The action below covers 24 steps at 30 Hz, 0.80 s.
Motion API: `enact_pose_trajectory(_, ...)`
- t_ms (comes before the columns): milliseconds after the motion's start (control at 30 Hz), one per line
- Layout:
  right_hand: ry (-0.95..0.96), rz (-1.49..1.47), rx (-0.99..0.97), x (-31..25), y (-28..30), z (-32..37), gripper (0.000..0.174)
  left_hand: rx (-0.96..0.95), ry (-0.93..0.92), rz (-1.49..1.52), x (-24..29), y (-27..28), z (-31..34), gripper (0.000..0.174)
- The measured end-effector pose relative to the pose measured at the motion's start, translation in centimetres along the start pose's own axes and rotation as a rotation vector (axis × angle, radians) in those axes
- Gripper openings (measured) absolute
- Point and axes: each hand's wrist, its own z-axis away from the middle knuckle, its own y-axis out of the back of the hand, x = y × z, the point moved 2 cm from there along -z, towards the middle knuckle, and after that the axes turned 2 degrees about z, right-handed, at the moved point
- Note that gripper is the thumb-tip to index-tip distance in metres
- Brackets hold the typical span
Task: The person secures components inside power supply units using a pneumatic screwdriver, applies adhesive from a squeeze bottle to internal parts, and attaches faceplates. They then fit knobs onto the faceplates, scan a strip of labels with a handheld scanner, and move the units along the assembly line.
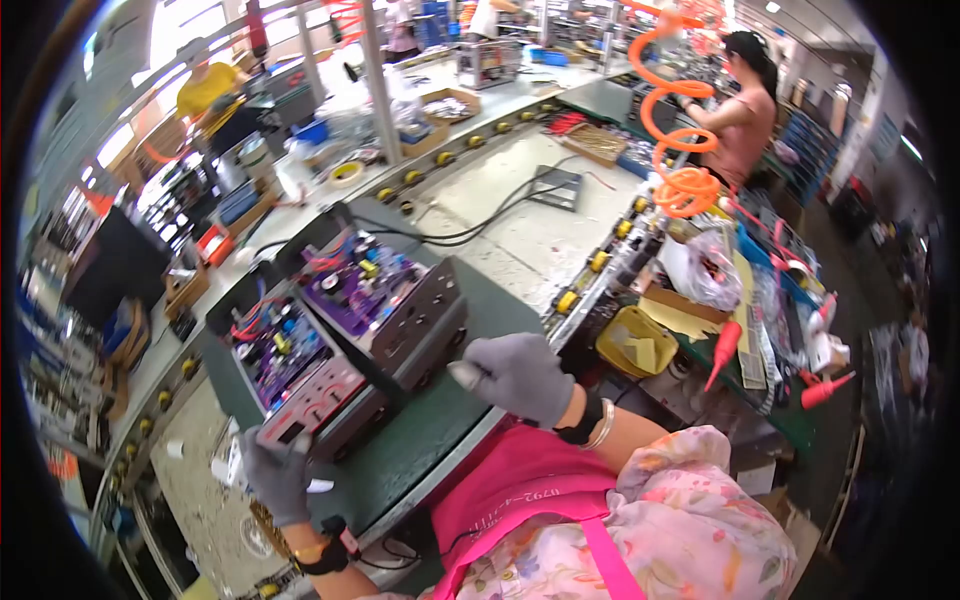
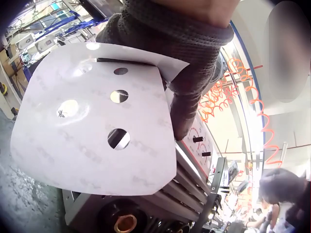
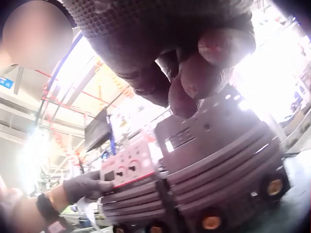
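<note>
Two open-topped units with purple circuit boards lie side by side. The left unit has a red-and-white front panel [image 1: 318,400]; the other has a bare dark front plate [image 1: 420,318]. My gloved left hand [image 1: 275,482] is at the outer corner of the red-and-white panel. In the left wrist view, the left hand [image 2: 182,53] holds a white sheet [image 2: 80,145] with round holes, which hides part of the unit's front. My gloved right hand [image 1: 525,378] hovers beside the dark plate. Its fingers are loosely curled and bare at the tips in the right wrist view, with nothing visible in them.
Both units rest on a dark green board [image 1: 425,440]. Black cables [image 1: 470,232] run behind them to a small dark frame. At right are a yellow tray [image 1: 637,345], plastic bags and red-nozzled bottles. An orange coiled hose [image 1: 685,190] hangs nearby; another person works beyond it.
</note>
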Motion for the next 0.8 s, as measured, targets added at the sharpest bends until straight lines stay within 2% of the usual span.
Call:
enact_pose_trajectory(33,-0.033,0.007,0.021,1.7,1.2,0.8,0.028,-0.008,-0.003,0.043,0.0,0.0,-0.1,0.051)
enact_pose_trajectory(133,-0.292,0.078,0.171,7.9,5.1,3.6,0.017,-0.024,0.006,0.024,1.0,0.1,-0.1,0.048)
enact_pose_trajectory(167,-0.323,0.154,0.246,9.9,6.6,4.5,0.014,-0.024,0.013,0.016,1.4,0.1,-0.1,0.048)
enact_pose_trajectory(200,-0.254,0.210,0.396,12.9,7.4,5.7,0.013,-0.021,0.006,0.010,1.5,0.0,-0.1,0.047)
enact_pose_trajectory(233,-0.250,0.245,0.542,14.5,8.6,6.3,0.015,-0.017,0.000,0.000,1.5,0.0,-0.1,0.047)
enact_pose_trajectory(300,-0.447,0.257,0.747,18.3,10.1,8.2,0.025,-0.015,0.009,0.010,1.7,-0.1,-0.1,0.046)
enact_pose_trajectory(367,-0.424,0.402,0.824,22.7,11.1,9.7,0.032,-0.017,0.039,0.047,1.9,-0.1,-0.1,0.046)
enact_pose_trajectory(467,-0.548,0.673,0.679,25.3,11.8,9.9,0.038,-0.007,-0.003,-0.004,1.9,0.0,-0.1,0.046)
enact_pose_trajectory(600,-0.678,0.702,0.587,28.4,11.8,10.4,0.038,-0.013,0.029,0.015,1.8,0.0,-0.2,0.047)
enact_pose_trajectory(800,-0.763,0.791,0.427,28.9,12.3,9.9,0.035,-0.023,0.064,0.080,2.3,-0.2,-0.1,0.048)
